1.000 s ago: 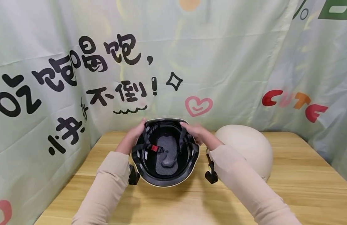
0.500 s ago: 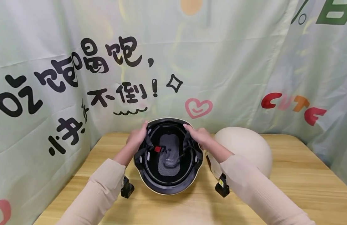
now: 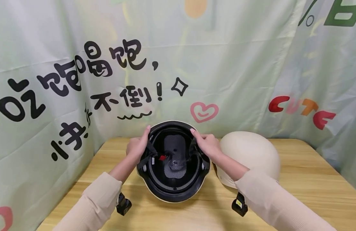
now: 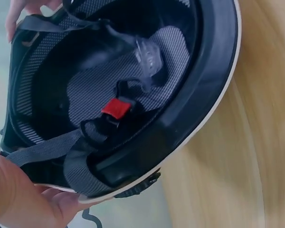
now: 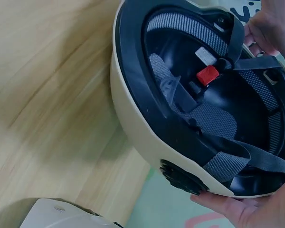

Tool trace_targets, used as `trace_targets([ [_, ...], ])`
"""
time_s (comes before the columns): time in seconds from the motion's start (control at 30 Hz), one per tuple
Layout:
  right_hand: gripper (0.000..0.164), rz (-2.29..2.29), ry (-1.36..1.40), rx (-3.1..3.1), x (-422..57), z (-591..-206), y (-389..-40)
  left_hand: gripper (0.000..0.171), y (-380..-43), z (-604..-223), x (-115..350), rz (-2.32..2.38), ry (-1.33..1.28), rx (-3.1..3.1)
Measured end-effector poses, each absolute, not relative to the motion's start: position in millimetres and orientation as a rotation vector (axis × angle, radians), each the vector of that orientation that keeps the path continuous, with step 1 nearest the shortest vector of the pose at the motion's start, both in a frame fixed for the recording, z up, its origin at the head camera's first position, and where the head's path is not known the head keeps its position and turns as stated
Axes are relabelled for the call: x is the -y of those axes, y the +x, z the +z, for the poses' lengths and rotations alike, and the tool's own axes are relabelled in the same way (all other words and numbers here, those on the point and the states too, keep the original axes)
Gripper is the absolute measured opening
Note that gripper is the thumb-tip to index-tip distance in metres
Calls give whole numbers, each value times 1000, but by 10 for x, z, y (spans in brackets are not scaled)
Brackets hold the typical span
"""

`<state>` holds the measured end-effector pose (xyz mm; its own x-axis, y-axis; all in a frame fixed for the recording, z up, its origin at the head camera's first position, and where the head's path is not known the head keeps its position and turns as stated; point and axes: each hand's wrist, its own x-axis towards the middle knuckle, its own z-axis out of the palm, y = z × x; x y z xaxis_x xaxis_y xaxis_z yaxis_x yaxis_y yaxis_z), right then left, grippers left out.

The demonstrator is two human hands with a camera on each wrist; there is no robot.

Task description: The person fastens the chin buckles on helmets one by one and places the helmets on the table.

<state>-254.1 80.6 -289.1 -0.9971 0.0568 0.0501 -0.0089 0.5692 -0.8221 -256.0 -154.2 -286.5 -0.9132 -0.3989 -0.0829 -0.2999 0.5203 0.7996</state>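
A cream helmet (image 3: 174, 196) is held at mid-table with its black padded inside facing me. My left hand (image 3: 136, 145) grips its left rim, thumb along the edge and fingers behind the shell. On the opposite rim, my right hand (image 3: 208, 144) grips the same way. Dark chin straps cross the opening, and a red buckle (image 4: 116, 109) hangs inside near the grey mesh lining (image 4: 104, 78). In the right wrist view a black round fitting (image 5: 180, 176) sits on the shell's side, close to my right fingers. The outer shell is mostly hidden in the head view.
A second cream helmet (image 3: 250, 154) rests dome up on the wooden table (image 3: 310, 179), just right of the held one and partly behind my right forearm. A pale printed curtain (image 3: 238, 70) hangs along the back and sides of the table.
The helmet has tilted so its opening faces me more squarely, and has shifted slightly right and down. Both forearms have spread lower and outward, with the hands still gripping the rim.
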Motion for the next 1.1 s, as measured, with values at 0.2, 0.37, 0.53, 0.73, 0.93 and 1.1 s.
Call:
trace_targets([
  [0.2,54,1451,50,2593,-820,-2976,-2522,66,-2474,-2922,1507,-1371,533,2447],
  [0.37,57,1425,126,2546,-830,-3087,-2515,59,-2421,-3034,1502,-1385,470,2326],
  [0.53,55,1419,158,2492,-844,-3140,-2526,53,-2406,-3107,1497,-1417,423,2249],
  [0.73,53,1431,208,2444,-884,-3123,-2510,42,-2396,-3219,1463,-1505,347,2067],
  [0.93,50,1509,250,2350,-917,-3183,-2518,41,-2410,-3302,1462,-1537,244,1994],
  [1.1,51,1508,303,2280,-897,-3247,-2527,36,-2424,-3333,1496,-1538,194,1974],
])
